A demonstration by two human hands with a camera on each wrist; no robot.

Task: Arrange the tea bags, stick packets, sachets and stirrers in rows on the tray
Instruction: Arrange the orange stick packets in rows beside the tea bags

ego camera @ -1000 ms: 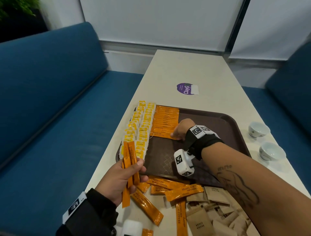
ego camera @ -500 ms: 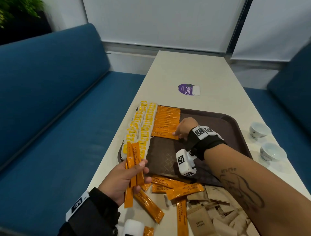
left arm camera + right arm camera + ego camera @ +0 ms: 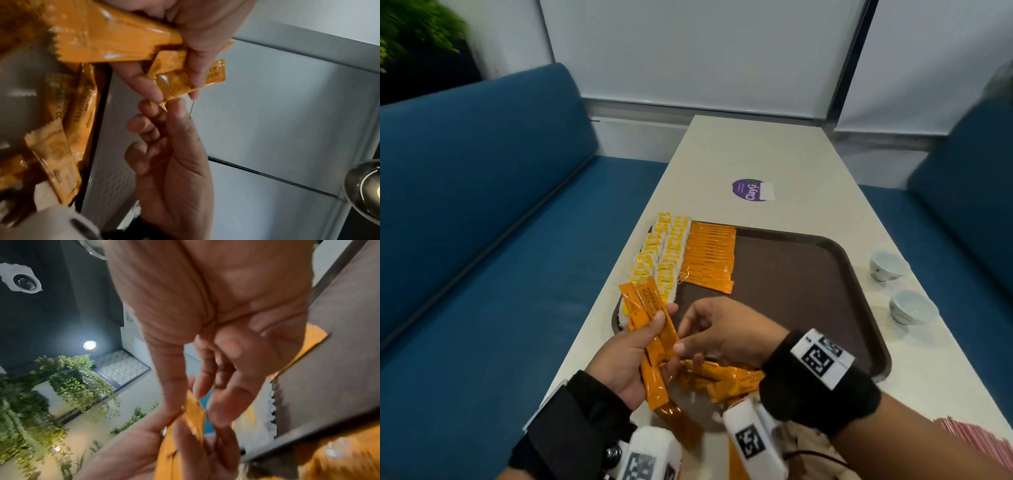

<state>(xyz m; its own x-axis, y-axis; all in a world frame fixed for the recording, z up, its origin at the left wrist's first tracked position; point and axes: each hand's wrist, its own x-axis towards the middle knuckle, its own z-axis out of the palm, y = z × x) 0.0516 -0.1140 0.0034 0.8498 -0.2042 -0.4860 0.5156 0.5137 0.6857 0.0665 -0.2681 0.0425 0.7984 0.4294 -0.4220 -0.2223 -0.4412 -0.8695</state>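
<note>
My left hand (image 3: 635, 353) grips a small bundle of orange stick packets (image 3: 650, 308) upright over the brown tray's (image 3: 825, 291) near left corner. My right hand (image 3: 690, 334) has met it, and its thumb and fingers pinch one packet of the bundle (image 3: 176, 84) near its lower end. The right wrist view shows that packet (image 3: 194, 417) between the right hand's fingertips. On the tray's left side lie two rows of yellow tea bags (image 3: 664, 253) and a row of orange stick packets (image 3: 710, 257).
Loose orange packets (image 3: 726, 377) lie on the table in front of the tray, partly under my right wrist. Red packets (image 3: 976, 442) show at the lower right edge. Two small cups (image 3: 887, 265) stand right of the tray. A purple sticker (image 3: 751, 190) lies beyond it.
My right hand has left the row of stick packets on the tray and come back to the left hand's bundle, where it now pinches a packet. The left hand has kept its place.
</note>
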